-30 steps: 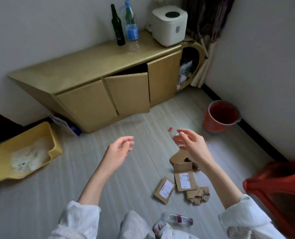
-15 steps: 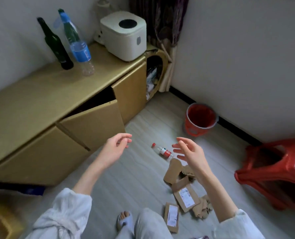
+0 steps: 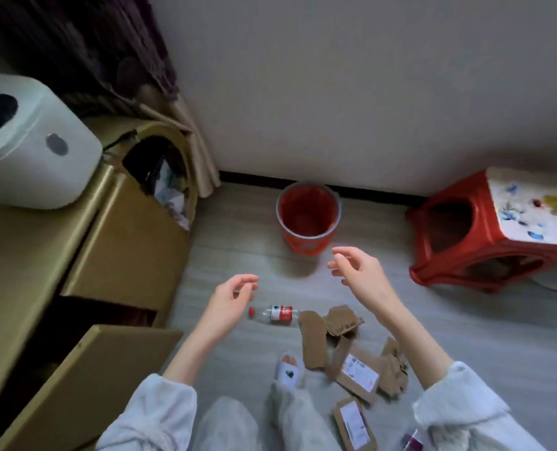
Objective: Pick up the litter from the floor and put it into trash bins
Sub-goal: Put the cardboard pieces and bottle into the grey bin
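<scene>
1. Head view looks down at a pale plank floor; both hands hang in mid-frame, holding nothing.
2. Left hand (image 3: 230,299), centre-left, has its fingers loosely curled and slightly apart, around nothing; it sits just above and left of the bottle's cap in the frame.
3. Right hand (image 3: 358,271), centre-right, has its fingers spread and relaxed, also empty, near the lower right of the bin's rim in the picture.
4. Bottle (image 3: 275,314) lies on its side at centre frame, red cap pointing left, with a red and white label round its middle. It looks like clear plastic and nearly empty, so probably light, a bit slick, and apt to roll or crumple; the labelled middle seems the best place to grasp.
5. Cardboard scraps (image 3: 335,340) lie to the right of the bottle and run toward lower centre; 2 flat packets (image 3: 358,374) with white labels lie among them. These are likely light and stiff-ish, easy to pinch at an edge or gather as a stack, though small torn bits may slip out.
6. Another bottle (image 3: 412,442) shows only partly at the bottom edge.
7. Bin (image 3: 308,219), red and open-topped, stands upright in upper centre against the wall, well apart from the litter; it looks empty.
8. Stool (image 3: 485,232), red, stands at the right.
</scene>
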Tool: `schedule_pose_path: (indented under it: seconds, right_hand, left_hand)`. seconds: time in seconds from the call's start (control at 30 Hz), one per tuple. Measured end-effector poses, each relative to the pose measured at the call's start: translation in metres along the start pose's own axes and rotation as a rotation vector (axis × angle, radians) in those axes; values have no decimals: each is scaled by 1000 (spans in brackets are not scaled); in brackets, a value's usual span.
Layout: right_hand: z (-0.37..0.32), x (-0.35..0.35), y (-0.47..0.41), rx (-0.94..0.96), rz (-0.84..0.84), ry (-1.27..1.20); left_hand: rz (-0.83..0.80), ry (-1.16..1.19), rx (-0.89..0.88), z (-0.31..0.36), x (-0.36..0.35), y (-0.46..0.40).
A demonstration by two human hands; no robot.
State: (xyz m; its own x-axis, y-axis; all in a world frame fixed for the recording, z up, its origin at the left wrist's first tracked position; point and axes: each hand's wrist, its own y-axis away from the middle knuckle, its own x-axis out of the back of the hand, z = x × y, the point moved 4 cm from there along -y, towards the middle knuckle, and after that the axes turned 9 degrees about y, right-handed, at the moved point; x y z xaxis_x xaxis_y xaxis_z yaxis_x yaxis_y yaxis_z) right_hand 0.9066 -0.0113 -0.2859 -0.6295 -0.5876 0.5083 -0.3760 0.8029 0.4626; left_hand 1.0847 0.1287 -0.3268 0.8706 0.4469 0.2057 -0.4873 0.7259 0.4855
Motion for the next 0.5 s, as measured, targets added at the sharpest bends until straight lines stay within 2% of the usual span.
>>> schedule_pose_path:
  seconds: [0.27, 0.5]
  right_hand:
    - [70, -7, -86, -256, 138, -156]
    - [172, -70, -172, -382, 259, -231]
  left_hand:
    - [-284, -135, 54, -12, -56, -126]
    - [-495, -373, 7, -93, -91, -234]
